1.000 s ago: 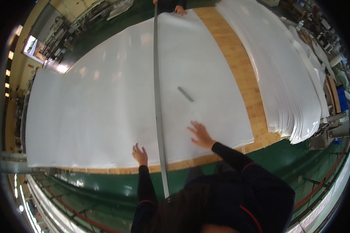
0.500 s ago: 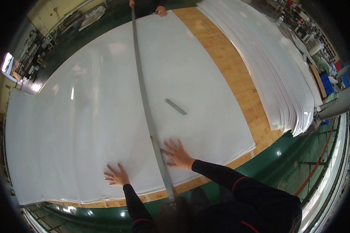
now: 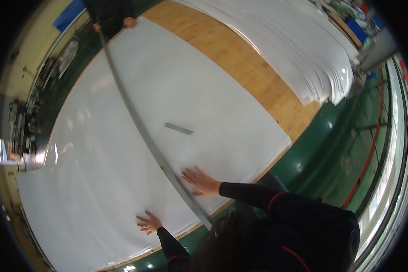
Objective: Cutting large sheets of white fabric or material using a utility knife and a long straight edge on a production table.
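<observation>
Both hands were flat and spread on the big white sheet (image 3: 122,149), gripping nothing. Left hand (image 3: 148,223) pressed palm-down near the sheet's near edge, left of the long grey metal straightedge (image 3: 143,131). Right hand (image 3: 203,181) lay open just right of that straightedge, fingers close to its edge. The straightedge ran across the sheet from the near edge to the far end, where another person's hands (image 3: 130,21) held it. 1 short grey bar (image 3: 178,128) lay loose on the sheet, right of the straightedge. Sheet covered a wooden table (image 3: 240,63); a stack of white sheets (image 3: 303,50) sat along its right side.
</observation>
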The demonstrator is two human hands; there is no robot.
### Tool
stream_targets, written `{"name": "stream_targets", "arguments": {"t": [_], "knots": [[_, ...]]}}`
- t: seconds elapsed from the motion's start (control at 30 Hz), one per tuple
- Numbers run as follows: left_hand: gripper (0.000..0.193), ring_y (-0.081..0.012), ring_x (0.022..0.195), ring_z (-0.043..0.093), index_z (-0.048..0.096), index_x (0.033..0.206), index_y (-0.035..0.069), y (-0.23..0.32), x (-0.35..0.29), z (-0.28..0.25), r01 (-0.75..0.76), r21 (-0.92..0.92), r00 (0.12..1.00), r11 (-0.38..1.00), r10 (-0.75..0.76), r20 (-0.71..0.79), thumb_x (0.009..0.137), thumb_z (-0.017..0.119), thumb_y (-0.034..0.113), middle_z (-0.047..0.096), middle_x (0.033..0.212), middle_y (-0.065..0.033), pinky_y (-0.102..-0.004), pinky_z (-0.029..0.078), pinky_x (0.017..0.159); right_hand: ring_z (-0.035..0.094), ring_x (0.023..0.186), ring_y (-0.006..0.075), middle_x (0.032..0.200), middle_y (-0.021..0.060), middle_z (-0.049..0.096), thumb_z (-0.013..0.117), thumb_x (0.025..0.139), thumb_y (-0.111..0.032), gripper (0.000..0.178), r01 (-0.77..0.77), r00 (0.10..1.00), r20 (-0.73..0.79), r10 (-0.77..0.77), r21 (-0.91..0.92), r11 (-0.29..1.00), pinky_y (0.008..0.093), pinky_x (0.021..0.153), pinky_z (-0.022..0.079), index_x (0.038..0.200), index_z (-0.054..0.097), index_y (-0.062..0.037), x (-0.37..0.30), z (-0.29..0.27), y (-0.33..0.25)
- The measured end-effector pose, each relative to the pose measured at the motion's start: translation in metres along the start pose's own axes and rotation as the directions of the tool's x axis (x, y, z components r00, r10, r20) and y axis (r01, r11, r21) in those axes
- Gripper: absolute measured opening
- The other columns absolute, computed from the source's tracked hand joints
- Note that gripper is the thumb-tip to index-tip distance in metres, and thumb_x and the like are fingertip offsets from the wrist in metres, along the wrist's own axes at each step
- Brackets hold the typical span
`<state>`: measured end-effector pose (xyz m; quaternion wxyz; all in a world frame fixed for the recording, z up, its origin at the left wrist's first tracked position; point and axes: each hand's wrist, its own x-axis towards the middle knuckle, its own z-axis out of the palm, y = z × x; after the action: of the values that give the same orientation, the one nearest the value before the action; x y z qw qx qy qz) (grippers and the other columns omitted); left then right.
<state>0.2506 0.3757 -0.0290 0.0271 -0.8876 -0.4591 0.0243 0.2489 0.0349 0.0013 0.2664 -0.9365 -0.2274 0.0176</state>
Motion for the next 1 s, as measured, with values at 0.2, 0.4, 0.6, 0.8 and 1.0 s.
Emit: {"name": "stream_targets", "arguments": {"t": [0.2,0.4,0.6,0.8,1.0], "knots": [[0.072,-0.0416,0.128,0.014,0.015,0.137,0.032,-0.005,0.017,0.002,-0.037,0.033,0.998,0.999,0.035,0.052,0.077,0.026,0.07,0.012,0.142,-0.0146,-0.0607,0.016,0.096,0.018,0.13,0.0287,0.138,0.015,0.025,0.06,0.071,-0.044,0.088,0.014,0.997,-0.073,-0.011,0.039,0.999,0.047,0.105,0.009,0.135,0.016,-0.003,0.012,0.013,0.006],[0.073,-0.0436,0.127,0.012,0.01,0.137,0.03,-0.018,0.013,0.01,-0.1,0.036,0.991,0.994,0.097,0.089,0.078,0.023,0.07,0.01,0.142,-0.0183,-0.059,0.016,0.097,0.017,0.13,0.0291,0.139,0.0147,0.022,0.058,0.073,-0.043,0.082,-0.006,0.995,-0.097,0.012,0.056,0.998,0.0469,0.105,0.009,0.135,0.018,-0.0069,-0.003,0.016,0.006],[0.073,-0.0459,0.127,0.012,0.007,0.138,0.03,-0.024,0.016,0.008,-0.075,0.071,0.981,0.995,0.061,0.186,0.078,0.022,0.07,0.007,0.142,-0.0185,-0.0609,0.015,0.096,0.008,0.131,0.0352,0.141,0.0177,0.015,0.052,0.078,-0.031,0.066,-0.655,0.722,-0.321,0.613,-0.032,0.755,0.0557,0.101,0.004,0.135,0.024,-0.0131,-0.084,-0.03,0.069],[0.074,-0.0455,0.127,0.012,0.005,0.138,0.03,-0.018,0.012,0.009,-0.079,0.075,0.989,0.994,0.069,0.129,0.078,0.022,0.07,0.005,0.142,-0.0181,-0.0615,0.015,0.095,0.014,0.13,0.0343,0.14,0.0199,0.015,0.05,0.08,-0.035,0.063,-0.819,0.521,-0.467,0.714,-0.037,0.573,0.0493,0.103,0.01,0.134,0.026,-0.0135,-0.135,-0.08,0.125],[0.075,-0.0452,0.127,0.011,0.002,0.138,0.03,-0.015,0.011,0.007,-0.083,0.088,0.979,0.993,0.064,0.193,0.078,0.021,0.07,0.004,0.143,-0.0177,-0.0618,0.016,0.095,0.015,0.13,0.033,0.139,0.0198,0.016,0.049,0.081,-0.035,0.06,-0.823,0.509,-0.468,0.722,-0.019,0.568,0.0472,0.104,0.012,0.133,0.028,-0.0141,-0.137,-0.086,0.126]]}}
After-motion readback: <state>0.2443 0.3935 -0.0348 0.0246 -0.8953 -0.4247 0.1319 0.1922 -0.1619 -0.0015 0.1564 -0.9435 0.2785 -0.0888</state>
